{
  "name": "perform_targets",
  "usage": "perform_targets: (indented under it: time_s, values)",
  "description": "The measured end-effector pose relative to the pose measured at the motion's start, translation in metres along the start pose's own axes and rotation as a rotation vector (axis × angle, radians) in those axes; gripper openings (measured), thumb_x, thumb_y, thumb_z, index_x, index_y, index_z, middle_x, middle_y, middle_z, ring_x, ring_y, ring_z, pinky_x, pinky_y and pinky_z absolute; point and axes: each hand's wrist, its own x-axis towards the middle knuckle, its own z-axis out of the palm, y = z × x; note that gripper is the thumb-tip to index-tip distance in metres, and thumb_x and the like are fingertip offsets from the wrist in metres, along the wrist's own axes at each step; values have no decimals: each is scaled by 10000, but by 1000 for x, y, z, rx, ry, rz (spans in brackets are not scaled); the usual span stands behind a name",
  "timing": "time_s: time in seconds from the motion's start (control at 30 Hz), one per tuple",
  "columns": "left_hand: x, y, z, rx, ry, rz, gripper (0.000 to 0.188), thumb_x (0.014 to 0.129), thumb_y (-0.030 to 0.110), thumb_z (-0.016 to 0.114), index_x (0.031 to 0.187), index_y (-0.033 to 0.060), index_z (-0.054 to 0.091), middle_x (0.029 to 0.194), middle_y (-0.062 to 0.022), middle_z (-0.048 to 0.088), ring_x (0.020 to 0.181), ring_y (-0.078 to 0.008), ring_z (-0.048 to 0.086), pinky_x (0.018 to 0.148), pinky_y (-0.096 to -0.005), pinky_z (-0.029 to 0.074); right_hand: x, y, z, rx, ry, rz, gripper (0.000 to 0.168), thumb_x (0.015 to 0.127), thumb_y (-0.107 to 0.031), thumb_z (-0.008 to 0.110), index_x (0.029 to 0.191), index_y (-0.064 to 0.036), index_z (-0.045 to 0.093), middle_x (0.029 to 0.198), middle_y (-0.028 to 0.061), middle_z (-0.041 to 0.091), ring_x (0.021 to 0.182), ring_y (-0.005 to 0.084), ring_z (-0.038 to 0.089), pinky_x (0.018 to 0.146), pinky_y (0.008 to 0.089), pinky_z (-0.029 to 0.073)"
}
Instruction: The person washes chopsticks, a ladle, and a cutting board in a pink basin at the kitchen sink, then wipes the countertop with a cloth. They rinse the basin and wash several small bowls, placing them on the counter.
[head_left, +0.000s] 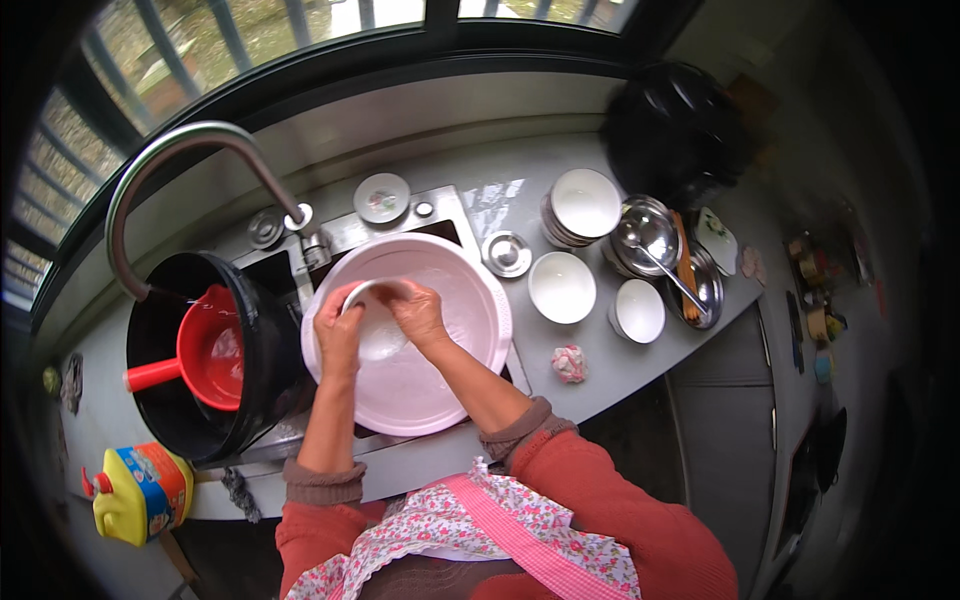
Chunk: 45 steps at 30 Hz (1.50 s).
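Observation:
A white bowl is held tilted between my two hands, over a large pink plastic basin. My left hand grips its left side, with the thumb near the rim. On the opposite side, my right hand has hold of the bowl, and part of its fingers is hidden inside or behind the rim. Shallow water seems to lie in the basin, which rests over the steel sink. To the left, a red plastic dipper sits in a black bucket under the curved faucet.
Right of the basin stand stacked bowls, two white bowls, a steel ladle on metal dishes and a crumpled pink-white cloth. A yellow detergent jug is at lower left. A small plate lies behind the basin.

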Motion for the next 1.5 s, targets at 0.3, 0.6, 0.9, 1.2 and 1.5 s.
perform_targets:
  time_s: [0.3,0.6,0.9,1.2,1.5]
  values:
    - [22,-81,-4,889,525,171,342,719,120,651,1042,38,572,1048,-187,590,1007,-375,535,866,-447,424,-42,-15,-10,-28,-299,1001,516,812,-347,687,1158,-15,495,756,99,616,583,170,612,398,288,466]
    - [17,-125,10,-321,49,-864,402,876,143,556,1220,-37,454,1081,-181,593,960,-332,624,763,-469,563,-25,-31,-73,-845,-99,-307,504,821,-235,655,1239,-26,465,1045,211,597,873,300,619,756,371,493]
    - [1,-54,28,158,14,-513,407,750,304,758,996,4,632,883,-102,636,784,-197,655,549,-360,560,-13,-41,-56,-665,-228,-276,423,766,9,573,1183,-41,523,1008,200,612,937,352,611,792,380,489]
    - [8,-70,15,-20,278,187,269,837,311,677,870,45,652,686,-65,638,619,-188,640,531,-337,496,7,-62,-9,-318,-161,-211,348,719,105,486,994,-28,653,973,93,646,952,233,614,838,309,465]
    - [-42,-58,42,-470,-154,-809,305,898,356,570,763,85,535,472,-28,469,380,-153,479,341,-270,371,27,4,-21,-405,-22,-170,448,691,108,458,1060,-87,623,1012,123,618,982,290,584,876,343,446]
